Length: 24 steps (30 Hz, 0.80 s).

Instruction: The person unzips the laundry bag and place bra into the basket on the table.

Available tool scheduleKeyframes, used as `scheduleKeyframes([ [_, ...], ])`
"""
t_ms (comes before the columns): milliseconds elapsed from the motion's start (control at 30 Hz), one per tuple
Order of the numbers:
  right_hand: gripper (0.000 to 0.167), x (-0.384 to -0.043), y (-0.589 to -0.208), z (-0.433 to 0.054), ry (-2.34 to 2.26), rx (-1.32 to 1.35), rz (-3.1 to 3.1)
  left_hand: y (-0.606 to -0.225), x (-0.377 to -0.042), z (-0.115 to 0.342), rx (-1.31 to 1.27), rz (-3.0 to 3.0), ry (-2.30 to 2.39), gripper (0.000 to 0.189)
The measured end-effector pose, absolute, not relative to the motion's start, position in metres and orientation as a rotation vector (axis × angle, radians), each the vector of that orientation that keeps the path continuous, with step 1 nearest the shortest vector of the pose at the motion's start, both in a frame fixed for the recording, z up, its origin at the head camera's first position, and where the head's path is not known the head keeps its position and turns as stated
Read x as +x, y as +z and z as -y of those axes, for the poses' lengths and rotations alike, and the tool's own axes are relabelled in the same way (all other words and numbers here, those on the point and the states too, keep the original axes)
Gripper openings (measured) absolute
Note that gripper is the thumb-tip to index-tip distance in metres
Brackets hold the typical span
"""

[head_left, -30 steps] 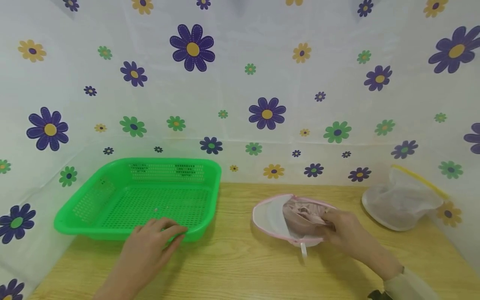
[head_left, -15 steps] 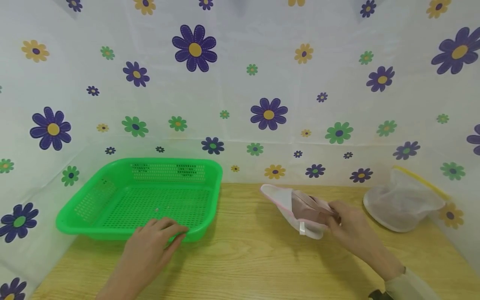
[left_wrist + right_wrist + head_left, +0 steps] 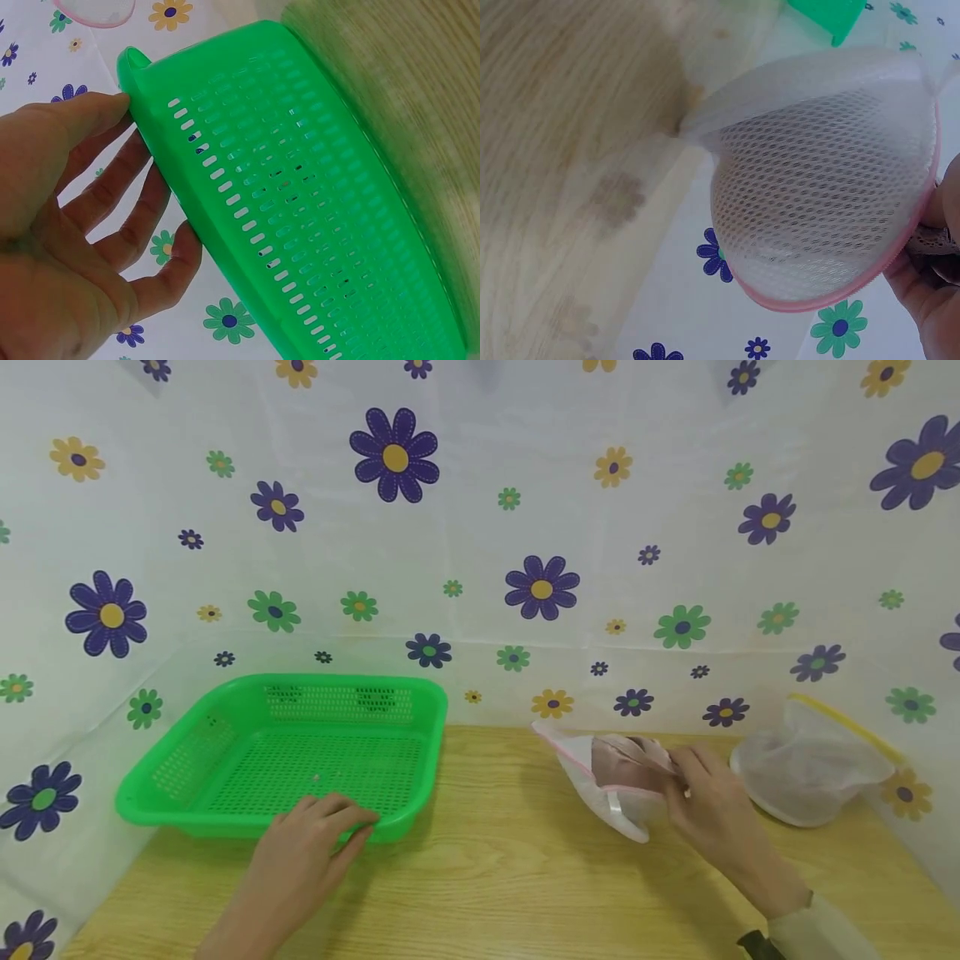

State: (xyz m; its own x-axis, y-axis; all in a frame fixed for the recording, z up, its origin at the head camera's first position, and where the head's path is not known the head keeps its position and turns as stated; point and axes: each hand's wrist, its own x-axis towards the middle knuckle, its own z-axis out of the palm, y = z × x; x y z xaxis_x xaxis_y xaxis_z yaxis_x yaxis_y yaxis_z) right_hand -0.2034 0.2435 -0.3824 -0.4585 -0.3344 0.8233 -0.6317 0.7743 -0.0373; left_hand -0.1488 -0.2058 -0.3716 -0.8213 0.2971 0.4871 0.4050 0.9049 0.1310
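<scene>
My left hand (image 3: 303, 847) holds the near right rim of a green plastic basket (image 3: 225, 821). The left wrist view shows fingers and thumb at the rim, above the slotted wall. At the right, my right hand (image 3: 716, 818) pinches a dusty-pink garment (image 3: 621, 768) at the mouth of a white mesh laundry bag (image 3: 633, 814). Pink zipper edging runs round the bag, and a white tab hangs at its front. In the right wrist view the mesh (image 3: 817, 172) bulges away from the hand, and lace trim (image 3: 932, 241) shows between the fingers. The bag is tilted, its mouth spread apart.
A second white mesh bag (image 3: 802, 772) with a yellow edge lies at the far right, beside my right hand. Behind the wooden table (image 3: 480, 877) hangs a white sheet (image 3: 465, 527) printed with flowers. A few tiny specks lie on the basket's bottom.
The laundry bag has gone from lying open on the table to a raised, tilted position as my right hand pulls at the garment. My left hand stays at the basket rim.
</scene>
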Motion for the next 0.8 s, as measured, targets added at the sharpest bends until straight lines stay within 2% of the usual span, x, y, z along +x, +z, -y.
scheduleKeyframes([
  [600, 0.036, -0.211, -0.377, -0.260, 0.384, 0.670, 2.047, -0.371, -0.151, 0.205, -0.517, 2.571, -0.325, 0.018],
  [800, 0.033, -0.209, -0.375, -0.265, 0.433, 0.585, 2.070, -0.370, -0.150, 0.203, -0.500, 2.589, -0.329, 0.017],
])
